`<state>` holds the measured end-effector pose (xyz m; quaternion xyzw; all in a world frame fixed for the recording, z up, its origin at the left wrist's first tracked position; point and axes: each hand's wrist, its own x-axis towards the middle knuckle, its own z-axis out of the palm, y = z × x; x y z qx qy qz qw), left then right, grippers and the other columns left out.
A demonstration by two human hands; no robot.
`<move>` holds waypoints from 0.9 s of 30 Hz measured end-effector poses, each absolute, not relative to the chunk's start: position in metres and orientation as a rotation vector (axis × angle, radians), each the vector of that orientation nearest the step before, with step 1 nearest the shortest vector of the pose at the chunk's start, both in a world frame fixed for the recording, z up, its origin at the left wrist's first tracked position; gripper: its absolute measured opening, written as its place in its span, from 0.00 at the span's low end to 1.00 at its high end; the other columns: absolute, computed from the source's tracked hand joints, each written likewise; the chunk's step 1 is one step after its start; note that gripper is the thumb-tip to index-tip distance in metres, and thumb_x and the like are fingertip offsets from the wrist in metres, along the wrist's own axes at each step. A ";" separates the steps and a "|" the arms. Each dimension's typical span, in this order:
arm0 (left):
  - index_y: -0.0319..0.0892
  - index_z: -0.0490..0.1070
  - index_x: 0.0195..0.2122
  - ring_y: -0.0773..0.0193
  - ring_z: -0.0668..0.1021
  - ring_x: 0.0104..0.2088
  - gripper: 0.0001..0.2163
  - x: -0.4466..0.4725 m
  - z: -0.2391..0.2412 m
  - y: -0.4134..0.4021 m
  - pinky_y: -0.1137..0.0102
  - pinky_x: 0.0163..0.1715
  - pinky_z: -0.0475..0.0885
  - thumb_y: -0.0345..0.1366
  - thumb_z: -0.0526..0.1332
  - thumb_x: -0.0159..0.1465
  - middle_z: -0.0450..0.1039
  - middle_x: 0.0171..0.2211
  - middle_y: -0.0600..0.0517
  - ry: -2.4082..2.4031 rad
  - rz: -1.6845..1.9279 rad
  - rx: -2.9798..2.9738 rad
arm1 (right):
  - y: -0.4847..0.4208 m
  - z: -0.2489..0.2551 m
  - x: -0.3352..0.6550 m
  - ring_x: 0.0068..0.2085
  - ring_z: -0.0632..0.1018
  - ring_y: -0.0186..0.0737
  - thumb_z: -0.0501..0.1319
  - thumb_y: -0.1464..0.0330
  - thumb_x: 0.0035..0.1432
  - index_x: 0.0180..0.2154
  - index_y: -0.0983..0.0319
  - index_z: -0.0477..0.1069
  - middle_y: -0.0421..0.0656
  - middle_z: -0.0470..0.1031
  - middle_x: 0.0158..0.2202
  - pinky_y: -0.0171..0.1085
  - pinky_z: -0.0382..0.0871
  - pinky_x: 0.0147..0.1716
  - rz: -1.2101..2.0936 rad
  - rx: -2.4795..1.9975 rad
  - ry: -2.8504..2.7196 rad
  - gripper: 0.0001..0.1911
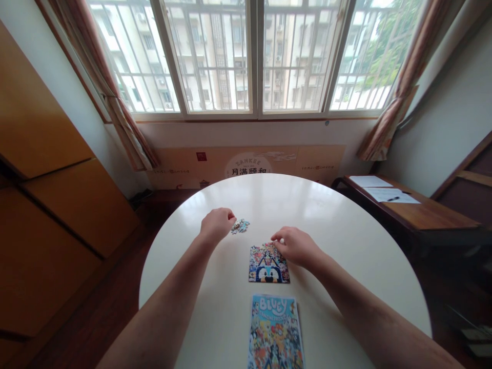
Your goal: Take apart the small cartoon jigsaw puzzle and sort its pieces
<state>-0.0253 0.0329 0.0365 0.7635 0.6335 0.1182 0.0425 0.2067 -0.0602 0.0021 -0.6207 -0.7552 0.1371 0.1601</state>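
A partly assembled jigsaw puzzle point(269, 269) lies flat on the round white table, with a blue cartoon dog's face along its lower side and an uneven upper edge. At its upper right corner is my right hand point(298, 246), fingertips drawn together against the edge; whatever they hold is too small to make out. Farther left, my left hand point(217, 224) is curled closed just beside a small heap of loose puzzle pieces point(240, 226). Its fingertips are mostly hidden, so anything in them cannot be seen. Below the puzzle lies a colourful Bluey picture sheet point(275, 330).
The glossy round table point(346, 230) spreads under both forearms. A wooden side table point(426, 212) with papers point(392, 195) and pens stands at the right. Wooden cabinets point(49, 205) line the left, and a printed cardboard panel point(184, 159) sits below the barred window.
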 end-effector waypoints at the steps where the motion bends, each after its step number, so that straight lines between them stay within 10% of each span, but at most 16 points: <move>1: 0.45 0.79 0.35 0.59 0.78 0.37 0.09 -0.022 0.036 0.031 0.70 0.33 0.68 0.38 0.59 0.62 0.80 0.37 0.50 1.883 0.387 2.381 | -0.060 0.003 0.207 0.47 0.77 0.42 0.56 0.64 0.60 0.44 0.56 0.79 0.43 0.79 0.45 0.37 0.67 0.43 0.393 -1.779 -2.162 0.16; 9: 0.45 0.80 0.38 0.59 0.78 0.39 0.09 0.014 0.021 0.002 0.68 0.38 0.70 0.40 0.62 0.62 0.78 0.40 0.50 1.129 0.308 2.684 | -0.061 0.007 0.217 0.48 0.76 0.45 0.58 0.63 0.58 0.45 0.58 0.79 0.46 0.79 0.45 0.38 0.66 0.43 0.364 -1.858 -2.180 0.17; 27: 0.45 0.81 0.34 0.61 0.78 0.36 0.07 0.023 0.015 0.002 0.71 0.36 0.69 0.33 0.64 0.56 0.78 0.36 0.52 1.119 0.159 2.631 | -0.058 0.004 0.213 0.44 0.76 0.41 0.58 0.66 0.55 0.44 0.56 0.79 0.44 0.78 0.42 0.35 0.64 0.42 0.415 -1.830 -2.201 0.17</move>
